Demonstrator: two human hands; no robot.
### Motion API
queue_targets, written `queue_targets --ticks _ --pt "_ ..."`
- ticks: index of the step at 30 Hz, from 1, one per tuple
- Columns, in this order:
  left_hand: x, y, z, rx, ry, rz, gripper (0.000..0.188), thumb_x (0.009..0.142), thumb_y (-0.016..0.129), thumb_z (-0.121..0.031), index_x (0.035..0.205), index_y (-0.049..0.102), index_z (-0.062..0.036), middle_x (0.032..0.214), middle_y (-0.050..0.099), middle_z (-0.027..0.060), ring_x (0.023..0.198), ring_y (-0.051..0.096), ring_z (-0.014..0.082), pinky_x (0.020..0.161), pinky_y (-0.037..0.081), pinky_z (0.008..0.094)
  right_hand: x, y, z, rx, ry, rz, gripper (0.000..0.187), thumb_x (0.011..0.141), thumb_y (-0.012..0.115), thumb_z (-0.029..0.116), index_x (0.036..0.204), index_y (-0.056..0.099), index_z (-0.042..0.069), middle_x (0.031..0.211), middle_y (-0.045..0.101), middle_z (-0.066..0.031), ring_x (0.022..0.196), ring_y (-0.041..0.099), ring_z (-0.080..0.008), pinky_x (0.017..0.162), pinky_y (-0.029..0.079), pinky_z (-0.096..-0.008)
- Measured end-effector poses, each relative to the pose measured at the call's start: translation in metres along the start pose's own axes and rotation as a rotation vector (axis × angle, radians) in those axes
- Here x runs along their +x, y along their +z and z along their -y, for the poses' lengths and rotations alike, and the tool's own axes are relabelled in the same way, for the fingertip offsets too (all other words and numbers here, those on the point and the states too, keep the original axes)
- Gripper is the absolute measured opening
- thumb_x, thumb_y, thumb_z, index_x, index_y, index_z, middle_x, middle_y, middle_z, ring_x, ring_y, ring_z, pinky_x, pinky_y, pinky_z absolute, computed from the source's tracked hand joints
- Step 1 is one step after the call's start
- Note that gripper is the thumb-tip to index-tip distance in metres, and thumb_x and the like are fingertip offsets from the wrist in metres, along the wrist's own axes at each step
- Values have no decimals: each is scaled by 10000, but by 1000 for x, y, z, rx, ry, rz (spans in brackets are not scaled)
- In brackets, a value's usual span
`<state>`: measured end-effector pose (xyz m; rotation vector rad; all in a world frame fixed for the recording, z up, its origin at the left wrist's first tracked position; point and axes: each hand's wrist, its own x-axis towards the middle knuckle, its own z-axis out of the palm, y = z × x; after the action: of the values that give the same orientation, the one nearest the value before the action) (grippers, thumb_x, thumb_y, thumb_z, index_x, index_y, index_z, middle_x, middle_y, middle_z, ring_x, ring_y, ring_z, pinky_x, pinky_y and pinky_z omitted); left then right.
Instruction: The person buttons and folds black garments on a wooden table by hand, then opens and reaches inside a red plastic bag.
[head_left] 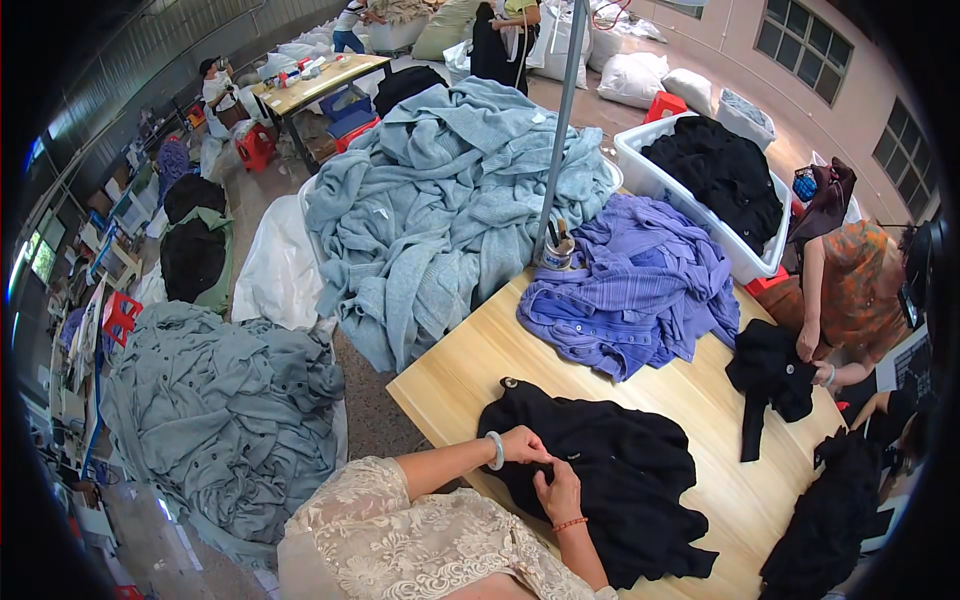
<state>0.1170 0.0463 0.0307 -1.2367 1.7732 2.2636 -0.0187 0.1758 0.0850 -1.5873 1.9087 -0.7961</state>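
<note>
Although the small jar (557,252) just above the frame's middle shows blue-and-white markings, they are too small to read. At lower centre, a black knit garment (625,470) lies rumpled on the pale wooden table (455,375), its hem wavy at the right. Over its left part, the left hand (522,446) and right hand (561,492) meet, fingertips pinched; what they grasp, I cannot tell.

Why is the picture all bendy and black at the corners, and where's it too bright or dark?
Head view: the fisheye lens curves the pink wall and darkens the corners; head view: glare whitens the left-side window; head view: the black garment by the hands is dark, hiding fine folds.
</note>
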Motion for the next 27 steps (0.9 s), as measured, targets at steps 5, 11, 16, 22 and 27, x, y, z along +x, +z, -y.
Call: queue_targets --ticks 5,11,16,22,27 --pt "-16 -4 -8 269 343 95 305 791 727 -194 1034 705 -10 913 698 109 816 662 167 750 522 285 5 3 -7 142 24 -76 272 776 674 132 998 659 -25 904 677 -216 847 673 -342 768 527 -373" --pt "-18 10 -1 510 484 -172 227 786 632 -133 976 707 -33 848 668 168 807 660 300 730 518 362 14 -2 -19 145 31 37 284 759 648 125 997 665 -30 843 681 -212 775 682 -321 735 527 -363" --pt "-21 17 3 498 462 -308 175 796 592 -117 910 695 -33 837 667 161 795 656 305 723 517 374 8 1 -21 125 53 6 265 742 624 97 970 662 -34 815 674 -207 736 677 -299 684 518 -358" --pt "-32 17 4 388 426 -188 162 777 566 -111 875 678 -47 809 673 166 762 654 338 728 528 420 -5 -4 -17 164 191 147 218 760 622 97 926 663 -40 801 668 -206 739 678 -302 663 515 -361" --pt "-39 5 -11 1216 346 -516 142 749 584 -149 809 707 -188 904 595 74 897 554 275 740 419 413 -19 -28 -1 -252 92 56 120 837 604 144 914 650 65 884 588 -164 763 621 -387 673 507 -486"
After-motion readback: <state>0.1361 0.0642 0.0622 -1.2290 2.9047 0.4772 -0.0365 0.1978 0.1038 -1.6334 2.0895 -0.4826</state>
